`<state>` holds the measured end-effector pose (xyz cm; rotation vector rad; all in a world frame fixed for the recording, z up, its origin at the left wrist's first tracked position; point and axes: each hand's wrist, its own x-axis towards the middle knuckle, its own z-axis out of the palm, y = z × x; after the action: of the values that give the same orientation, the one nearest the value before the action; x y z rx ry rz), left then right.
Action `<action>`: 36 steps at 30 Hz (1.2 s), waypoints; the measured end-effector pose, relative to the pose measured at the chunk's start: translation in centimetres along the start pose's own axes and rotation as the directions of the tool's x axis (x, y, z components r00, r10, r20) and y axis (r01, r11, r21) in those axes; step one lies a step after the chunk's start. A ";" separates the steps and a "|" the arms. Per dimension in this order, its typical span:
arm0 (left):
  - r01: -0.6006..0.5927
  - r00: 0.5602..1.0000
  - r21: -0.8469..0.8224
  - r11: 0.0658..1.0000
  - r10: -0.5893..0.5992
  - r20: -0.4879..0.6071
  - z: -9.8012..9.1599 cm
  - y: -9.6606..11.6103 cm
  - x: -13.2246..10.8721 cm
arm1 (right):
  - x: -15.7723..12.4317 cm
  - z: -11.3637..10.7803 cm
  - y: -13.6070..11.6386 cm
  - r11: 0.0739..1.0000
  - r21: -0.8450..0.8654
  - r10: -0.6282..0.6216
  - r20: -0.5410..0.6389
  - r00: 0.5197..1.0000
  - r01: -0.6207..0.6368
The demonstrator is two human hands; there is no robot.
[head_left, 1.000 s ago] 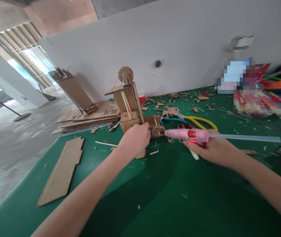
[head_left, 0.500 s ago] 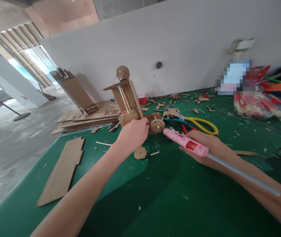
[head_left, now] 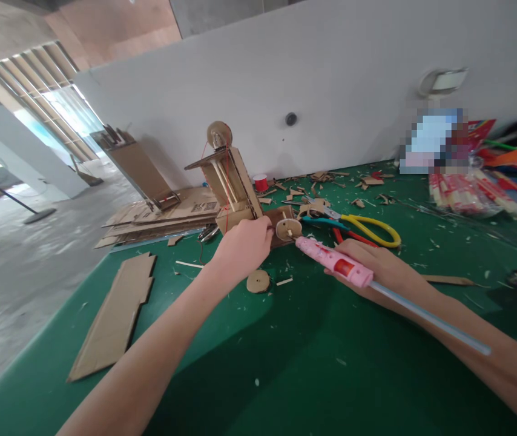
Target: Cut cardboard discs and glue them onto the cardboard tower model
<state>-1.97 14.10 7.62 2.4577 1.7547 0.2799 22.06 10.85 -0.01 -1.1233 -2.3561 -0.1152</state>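
Note:
My left hand (head_left: 247, 242) is closed on the lower part of a cardboard model (head_left: 240, 175), a tilted frame with sticks, red string and a round pulley on top. A cardboard disc (head_left: 288, 229) with a short stick through its middle sits on the model's base, just right of my left fingers. In my right hand (head_left: 367, 263) is a pink glue gun (head_left: 331, 260), a clear glue stick jutting from its back. The gun's nozzle is at the lower right edge of the disc; whether it touches, I cannot tell. A loose round cardboard disc (head_left: 258, 281) lies below my left hand.
Scissors with yellow handles (head_left: 372, 230) lie behind my right hand, beside teal and red handles. A notched cardboard sheet (head_left: 113, 315) rests at left. Stacked cardboard (head_left: 186, 206), a red spool (head_left: 261, 182), scraps (head_left: 322, 177) and bagged sticks (head_left: 458, 194) line the wall side.
My right hand has brought the glue gun slightly left, nearer the disc. The model's top has tipped a little to the left while my left hand keeps its hold.

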 end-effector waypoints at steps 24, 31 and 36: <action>-0.034 0.999 0.078 0.996 0.033 0.006 0.2 0.2 -0.4 | 0.6 -1.7 -2.0 0.935 0.269 0.237 0.015 0.971 -0.233; -0.048 0.999 0.070 0.996 0.047 0.013 0.3 0.1 -0.4 | 0.6 -1.7 -1.4 0.930 0.274 0.251 0.015 0.968 -0.246; -0.040 0.999 0.066 0.997 0.039 0.014 0.2 0.1 -0.4 | 0.8 -2.2 -1.5 0.940 0.291 0.206 -0.060 0.977 -0.181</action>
<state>-1.99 13.73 7.42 2.5369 1.7393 0.2123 21.50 9.77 2.51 -1.1718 -2.0884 0.2323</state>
